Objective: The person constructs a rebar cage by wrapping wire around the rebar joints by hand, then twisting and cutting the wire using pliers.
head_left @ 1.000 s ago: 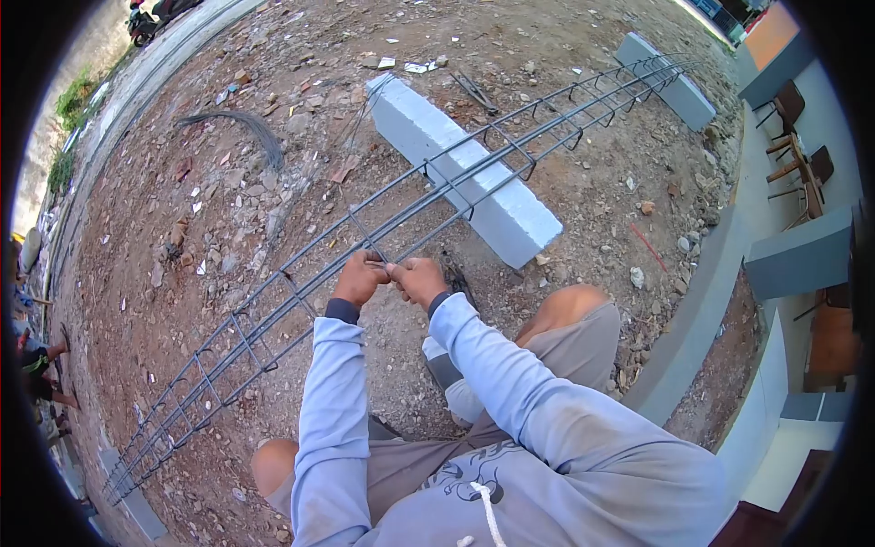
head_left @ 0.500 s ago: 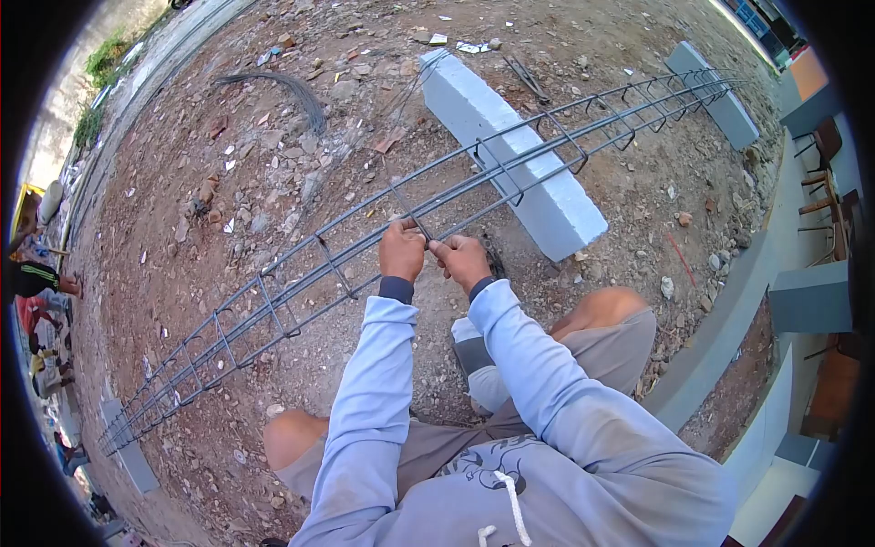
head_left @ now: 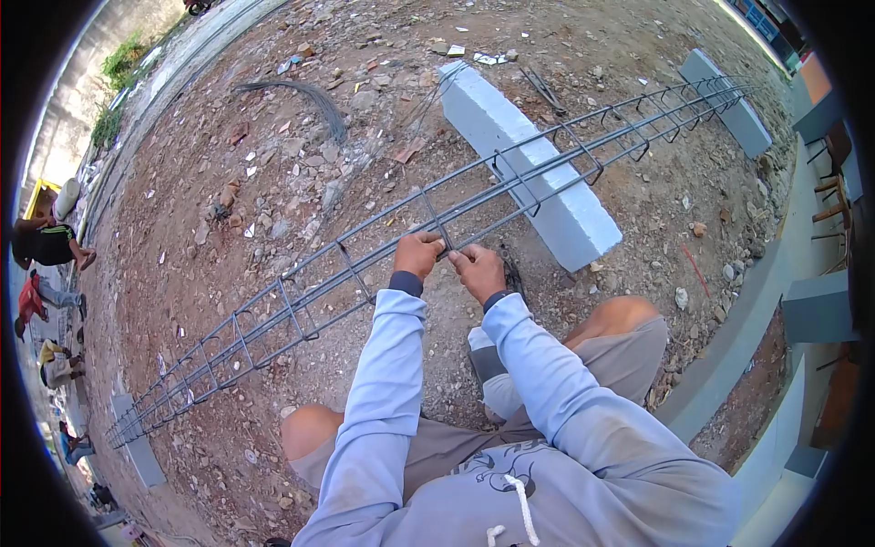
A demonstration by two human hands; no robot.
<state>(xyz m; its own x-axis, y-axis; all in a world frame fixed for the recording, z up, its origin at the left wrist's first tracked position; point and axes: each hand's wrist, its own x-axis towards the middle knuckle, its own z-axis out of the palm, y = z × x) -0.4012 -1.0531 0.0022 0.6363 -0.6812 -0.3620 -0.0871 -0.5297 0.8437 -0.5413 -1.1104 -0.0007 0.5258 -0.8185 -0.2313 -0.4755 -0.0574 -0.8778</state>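
A long rebar cage [head_left: 547, 167] of thin steel bars with square stirrups runs diagonally in front of me. My left hand [head_left: 418, 254] is closed at the near side of the cage, its fingertips against a steel stirrup [head_left: 432, 211]. Just to the right, my right hand [head_left: 478, 272] pinches thumb to finger by the lower corner of that same stirrup. Anything small between the right fingertips is too fine to make out. The two hands almost touch.
A pale block [head_left: 538, 173] supports the cage on the right, with another block [head_left: 729, 105] farther off and one [head_left: 144, 460] at the left end. A bundle of wire [head_left: 305, 94] lies on the rubble ground. Several people [head_left: 55, 244] are at far left.
The view has shifted, so the cage and blocks appear farther right and lower. My left fingers have curled in toward the stirrup corner. My right hand remains beside it.
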